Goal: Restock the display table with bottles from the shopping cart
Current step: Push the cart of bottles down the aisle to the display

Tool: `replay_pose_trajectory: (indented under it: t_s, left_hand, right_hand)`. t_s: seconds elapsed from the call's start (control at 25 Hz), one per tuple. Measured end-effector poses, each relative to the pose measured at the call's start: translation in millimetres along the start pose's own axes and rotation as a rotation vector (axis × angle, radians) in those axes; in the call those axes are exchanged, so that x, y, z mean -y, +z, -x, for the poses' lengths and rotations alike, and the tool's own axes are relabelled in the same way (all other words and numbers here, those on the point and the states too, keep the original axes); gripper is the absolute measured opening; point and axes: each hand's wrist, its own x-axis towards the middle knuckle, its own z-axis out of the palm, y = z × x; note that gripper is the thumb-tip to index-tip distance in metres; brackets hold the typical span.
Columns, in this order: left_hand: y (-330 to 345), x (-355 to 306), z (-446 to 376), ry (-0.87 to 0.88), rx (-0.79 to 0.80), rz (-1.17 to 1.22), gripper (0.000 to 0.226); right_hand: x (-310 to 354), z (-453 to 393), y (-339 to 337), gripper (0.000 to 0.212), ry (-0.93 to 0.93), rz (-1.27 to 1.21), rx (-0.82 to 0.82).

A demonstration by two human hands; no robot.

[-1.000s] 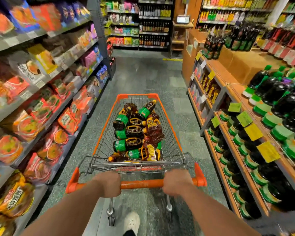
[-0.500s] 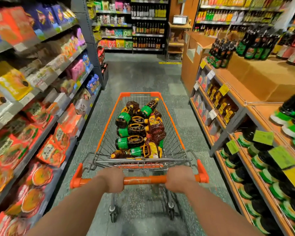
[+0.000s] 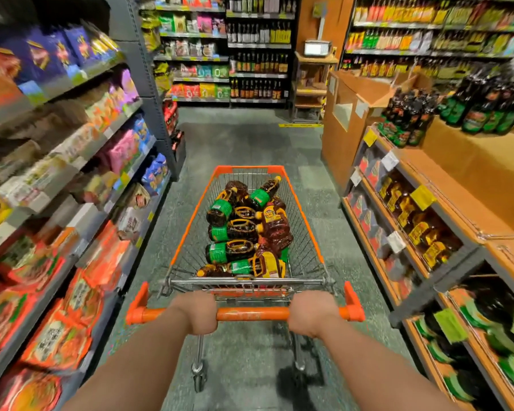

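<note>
Gripping cart handle (image 3: 252, 313): left hand (image 3: 197, 312), right hand (image 3: 312, 312); bottles (image 3: 244, 232) ahead.

My cart (image 3: 247, 232) fills the middle of the aisle, with shelves (image 3: 72, 173) close on my left and the counter (image 3: 457, 185) close on my right. Ahead, the floor (image 3: 250, 137) lies open up to the far shelving (image 3: 229, 57).

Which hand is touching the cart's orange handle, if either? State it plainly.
Touching, both. The head view shows the left hand and the right hand each curled round the orange handle, with the bar vanishing under the fingers.
</note>
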Motion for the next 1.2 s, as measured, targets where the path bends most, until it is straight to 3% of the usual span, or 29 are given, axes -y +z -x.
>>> replay_pose_trajectory:
  t_s: [0.12, 0.32, 0.6, 1.2]
  left_hand:
    - [-36.1, 26.0, -54.2, 0.032, 0.012, -0.004, 0.031]
    - [-85.1, 83.4, -130.2, 0.124, 0.108, 0.001, 0.02]
    - [-131.1, 152.6, -194.7, 0.162, 0.094, -0.048, 0.01]
    - [-149.0, 198.7, -241.6, 0.207, 0.211, 0.138, 0.023]
  right_hand:
    - [-7.6, -60.8, -28.9, 0.028, 0.004, 0.029, 0.003]
    - [1.8, -141.0, -75.0, 0.021, 0.07, 0.021, 0.015]
    - [29.7, -223.6, -117.5, 0.02, 0.071, 0.034, 0.033]
    - [35.6, -280.4, -147.8, 0.021, 0.044, 0.054, 0.074]
